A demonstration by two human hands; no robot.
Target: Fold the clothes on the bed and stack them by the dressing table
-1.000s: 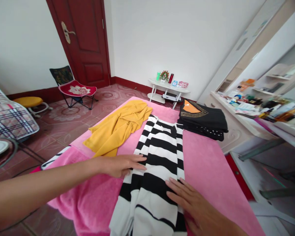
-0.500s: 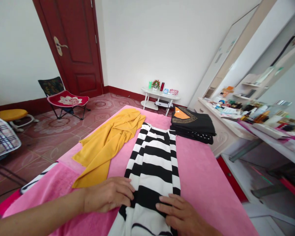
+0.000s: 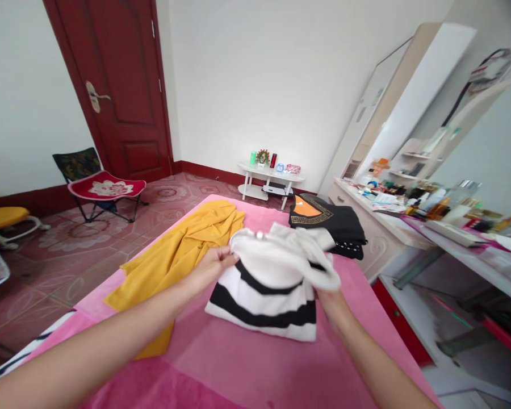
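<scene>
The left hand (image 3: 222,257) is pinching the near-left edge of a black-and-white striped garment (image 3: 255,309), thumb and fingertips clamped on the cloth. The right hand (image 3: 329,296) is mostly hiding behind a pale, blurred fold at the garment's right side, so I cannot tell how its fingers are closing. The two hands are staying apart, with the garment between them. The garment is lying folded up on a pink cover (image 3: 234,369), its striped part facing the wearer and its white upper part showing blurred. To the left, a mustard-yellow garment (image 3: 187,244) is spreading loosely over the cover, with the left forearm crossing above it. Beyond the right hand, a stack of folded black clothes (image 3: 344,221) is sitting on the cover, gold trim and an orange patch showing on top. Farther back, a low white stand (image 3: 266,172) is standing against the wall, carrying a small potted plant (image 3: 262,156).
</scene>
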